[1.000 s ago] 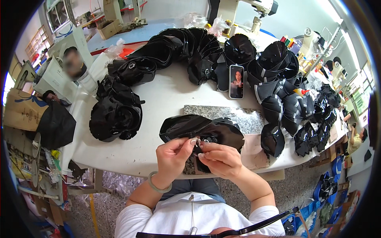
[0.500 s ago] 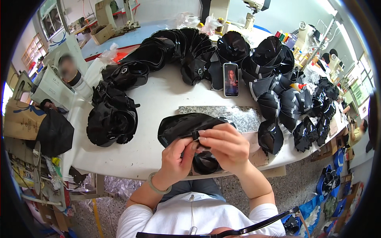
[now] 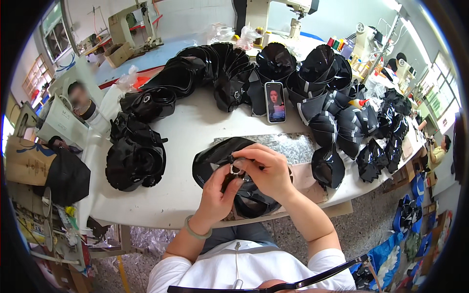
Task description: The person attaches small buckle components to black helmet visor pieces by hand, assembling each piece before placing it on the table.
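Note:
Both hands meet over a glossy black shoe upper point(image 3: 211, 163) at the near middle of the table. Between my fingertips is a small silver buckle point(image 3: 235, 170) with a narrow black strap. My left hand point(image 3: 218, 191) pinches the strap just below the buckle, thumb pointing up. My right hand point(image 3: 266, 168) is closed on the buckle from the other side, fingers bent over its top. The upper's curved lower part rests on the table under my wrists. Fingers partly hide how the strap runs through the buckle.
A grey stone slab point(image 3: 281, 148) lies behind my hands. Stacked black uppers point(image 3: 195, 66) curve across the back, with more at left point(image 3: 136, 163) and right point(image 3: 325, 129). A phone point(image 3: 275, 102) stands upright among them. Sewing machines point(image 3: 295, 27) stand beyond; a person point(image 3: 439, 151) is far right.
My fingers have turned the strap, so the silver buckle now shows between them. My right hand has shifted slightly left, and the whole view has moved a little.

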Action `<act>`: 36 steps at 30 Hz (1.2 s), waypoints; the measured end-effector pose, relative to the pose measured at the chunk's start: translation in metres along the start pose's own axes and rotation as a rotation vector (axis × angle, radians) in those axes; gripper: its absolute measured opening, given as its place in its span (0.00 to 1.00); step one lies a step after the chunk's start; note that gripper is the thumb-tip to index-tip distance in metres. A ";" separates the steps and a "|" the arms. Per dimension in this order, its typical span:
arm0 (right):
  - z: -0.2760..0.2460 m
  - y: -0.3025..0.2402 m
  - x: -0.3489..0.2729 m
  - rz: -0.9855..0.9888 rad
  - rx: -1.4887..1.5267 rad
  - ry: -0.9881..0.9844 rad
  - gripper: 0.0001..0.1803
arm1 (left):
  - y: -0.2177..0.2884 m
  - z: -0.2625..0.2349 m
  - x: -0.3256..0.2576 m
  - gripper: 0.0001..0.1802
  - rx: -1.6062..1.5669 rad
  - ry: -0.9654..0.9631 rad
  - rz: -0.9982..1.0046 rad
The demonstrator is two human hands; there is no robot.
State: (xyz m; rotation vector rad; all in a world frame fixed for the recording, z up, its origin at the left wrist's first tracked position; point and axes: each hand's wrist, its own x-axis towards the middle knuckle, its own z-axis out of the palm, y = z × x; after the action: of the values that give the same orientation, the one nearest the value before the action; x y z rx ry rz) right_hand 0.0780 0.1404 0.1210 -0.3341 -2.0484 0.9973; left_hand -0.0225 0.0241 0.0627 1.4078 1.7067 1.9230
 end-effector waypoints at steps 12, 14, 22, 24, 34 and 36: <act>-0.031 -0.017 -0.003 0.652 0.711 -0.410 0.11 | -0.004 -0.004 -0.008 0.07 -0.029 0.113 0.004; -0.030 -0.008 -0.005 0.752 0.821 -0.386 0.09 | 0.000 -0.002 -0.007 0.06 -0.013 0.124 0.049; -0.016 -0.007 -0.018 0.686 0.930 -0.219 0.09 | 0.003 -0.003 -0.001 0.06 0.239 0.140 0.274; -0.014 -0.007 -0.021 0.677 0.914 -0.214 0.08 | 0.005 -0.003 0.000 0.06 0.277 0.121 0.329; 0.001 0.001 -0.040 0.436 0.581 -0.192 0.09 | 0.006 -0.005 -0.002 0.07 0.347 0.034 0.348; 0.003 0.000 -0.035 0.428 0.558 -0.201 0.09 | 0.006 -0.007 -0.002 0.06 0.390 0.034 0.313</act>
State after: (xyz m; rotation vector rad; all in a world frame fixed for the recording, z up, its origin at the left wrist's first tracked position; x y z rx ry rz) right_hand 0.0974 0.1201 0.1006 -0.3914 -1.8014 1.8731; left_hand -0.0240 0.0163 0.0682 1.8879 2.0668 1.8310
